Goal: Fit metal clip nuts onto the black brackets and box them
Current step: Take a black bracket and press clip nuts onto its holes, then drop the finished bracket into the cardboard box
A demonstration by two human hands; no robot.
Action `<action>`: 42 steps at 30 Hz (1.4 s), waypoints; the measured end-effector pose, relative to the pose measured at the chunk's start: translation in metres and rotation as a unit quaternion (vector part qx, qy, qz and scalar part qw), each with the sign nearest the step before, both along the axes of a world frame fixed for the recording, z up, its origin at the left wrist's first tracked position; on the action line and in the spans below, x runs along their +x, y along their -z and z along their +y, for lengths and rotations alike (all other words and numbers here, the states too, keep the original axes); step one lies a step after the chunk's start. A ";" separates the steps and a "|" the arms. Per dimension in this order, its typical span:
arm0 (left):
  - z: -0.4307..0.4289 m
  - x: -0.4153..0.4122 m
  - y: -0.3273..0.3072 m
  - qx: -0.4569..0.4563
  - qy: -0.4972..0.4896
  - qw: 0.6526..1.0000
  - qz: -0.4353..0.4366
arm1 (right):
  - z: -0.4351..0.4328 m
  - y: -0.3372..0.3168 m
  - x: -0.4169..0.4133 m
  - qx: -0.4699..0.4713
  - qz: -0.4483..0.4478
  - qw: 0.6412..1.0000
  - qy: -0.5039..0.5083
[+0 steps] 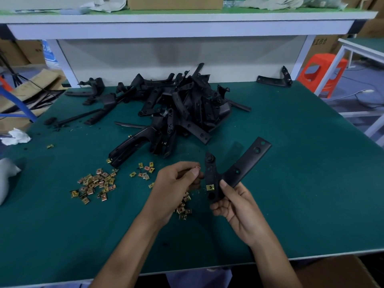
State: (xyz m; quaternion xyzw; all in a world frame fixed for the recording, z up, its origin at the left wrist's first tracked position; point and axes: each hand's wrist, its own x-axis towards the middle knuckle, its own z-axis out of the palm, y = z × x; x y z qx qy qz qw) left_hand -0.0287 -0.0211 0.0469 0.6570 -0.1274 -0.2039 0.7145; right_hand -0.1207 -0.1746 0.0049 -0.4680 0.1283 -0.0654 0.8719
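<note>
The right hand (234, 204) grips a Y-shaped black bracket (239, 171) by its stem, 1 fitted clip nut (210, 187) on it; at its 9 o'clock the left hand (176, 183) pinches a second clip nut (197, 167). I would push it squarely onto the short arm, hole over hole; the bracket pile (182, 104) lies at 12 o'clock.

A dark teal-green counter (291, 183), edged in white, lay under a heap of plain black brackets (182, 104) and scattered clip nuts (95, 183) of brassy gold, some tinged copper. One black bracket (239, 169) bore a yellow-gold clip nut (210, 187). Behind stood a white-framed shelf (180, 28) topped in green, a brown cardboard box (174, 3) and an orange-red stool (321, 73).
</note>
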 end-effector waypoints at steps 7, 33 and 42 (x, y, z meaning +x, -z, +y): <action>0.000 0.000 -0.002 0.001 -0.026 0.999 0.022 | 0.001 -0.001 0.001 -0.008 -0.003 1.000 -0.012; 0.020 0.010 -0.029 0.075 0.073 0.992 0.063 | 0.001 -0.002 -0.006 -0.071 0.010 0.996 -0.058; 0.011 -0.005 -0.027 0.073 0.134 0.985 0.075 | 0.011 -0.019 -0.039 -0.100 0.031 0.994 -0.029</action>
